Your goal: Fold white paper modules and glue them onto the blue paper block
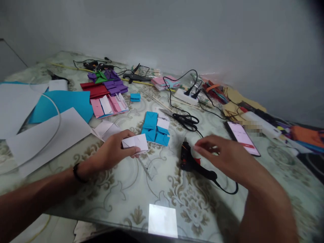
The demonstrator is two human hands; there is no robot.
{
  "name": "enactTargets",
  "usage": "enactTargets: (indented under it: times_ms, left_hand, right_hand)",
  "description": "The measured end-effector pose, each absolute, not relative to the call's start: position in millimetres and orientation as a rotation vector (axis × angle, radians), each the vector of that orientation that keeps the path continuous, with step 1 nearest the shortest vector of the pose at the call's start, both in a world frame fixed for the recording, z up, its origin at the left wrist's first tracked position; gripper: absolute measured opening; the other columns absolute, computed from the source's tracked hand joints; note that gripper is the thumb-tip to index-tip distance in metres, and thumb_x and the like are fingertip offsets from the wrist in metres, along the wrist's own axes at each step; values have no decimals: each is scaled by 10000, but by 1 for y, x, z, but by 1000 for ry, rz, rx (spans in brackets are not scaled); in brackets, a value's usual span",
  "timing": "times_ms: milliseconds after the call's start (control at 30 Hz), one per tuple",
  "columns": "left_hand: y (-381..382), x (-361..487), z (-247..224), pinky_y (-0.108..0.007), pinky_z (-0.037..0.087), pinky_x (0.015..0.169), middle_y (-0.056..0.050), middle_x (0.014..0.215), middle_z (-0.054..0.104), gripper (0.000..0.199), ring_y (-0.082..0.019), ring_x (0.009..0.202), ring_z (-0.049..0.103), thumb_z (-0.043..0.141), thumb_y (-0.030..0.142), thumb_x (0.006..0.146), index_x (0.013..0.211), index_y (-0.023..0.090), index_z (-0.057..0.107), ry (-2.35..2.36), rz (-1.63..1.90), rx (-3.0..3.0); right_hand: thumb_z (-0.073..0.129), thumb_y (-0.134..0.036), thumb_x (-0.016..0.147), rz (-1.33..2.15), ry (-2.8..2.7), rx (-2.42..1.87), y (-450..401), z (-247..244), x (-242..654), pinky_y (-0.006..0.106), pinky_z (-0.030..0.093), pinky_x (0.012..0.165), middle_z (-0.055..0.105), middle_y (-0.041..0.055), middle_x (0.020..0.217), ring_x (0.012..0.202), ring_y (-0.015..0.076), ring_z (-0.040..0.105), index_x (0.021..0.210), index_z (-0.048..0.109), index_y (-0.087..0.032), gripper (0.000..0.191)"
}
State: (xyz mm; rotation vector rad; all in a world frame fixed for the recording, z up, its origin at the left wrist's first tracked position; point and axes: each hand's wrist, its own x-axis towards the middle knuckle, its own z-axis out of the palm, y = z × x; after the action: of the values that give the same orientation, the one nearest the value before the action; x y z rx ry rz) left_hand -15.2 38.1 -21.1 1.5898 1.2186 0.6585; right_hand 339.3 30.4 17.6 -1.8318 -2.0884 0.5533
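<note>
My left hand (115,150) grips a small folded white paper piece (138,143), thumb on its front face. My right hand (217,152) hovers just right of a black glue gun (189,158), fingers curled with their tips close together; whether anything thin is between them is too small to tell. The glue gun lies on the table, nozzle pointing away. Beyond my left hand sits a folded blue and white paper block (150,126). Black-handled scissors (186,121) lie to the right of that block. Under the held piece is a clear ruler-like strip (145,168).
Large blue (63,104) and white sheets (50,141) cover the left side. Red (95,90), purple (116,87) and pink folded papers stand behind. A white power strip (186,97) with black cords is at the back, a phone (243,138) at the right, near more coloured paper.
</note>
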Motion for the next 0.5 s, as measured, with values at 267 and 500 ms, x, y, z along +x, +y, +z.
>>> enactTargets:
  times_ms: [267,500]
  left_hand:
    - [37,-16,-23,-231,519,649,-15,1012,720,320,-169,819,674,788,305,841,1119,212,661,1162,890,1711]
    - [33,-13,-21,-226,521,647,-13,1007,692,332,-161,831,668,814,244,806,1078,218,625,1243,1035,1704]
  right_hand:
    - [768,-375,709,854,-2396,-2034,28,6,336,379,587,682,799,91,860,736,284,755,914,697,-209,273]
    - [628,-306,808,633,-2354,-1946,23,8,349,397,578,692,808,96,922,781,300,766,960,693,-247,176]
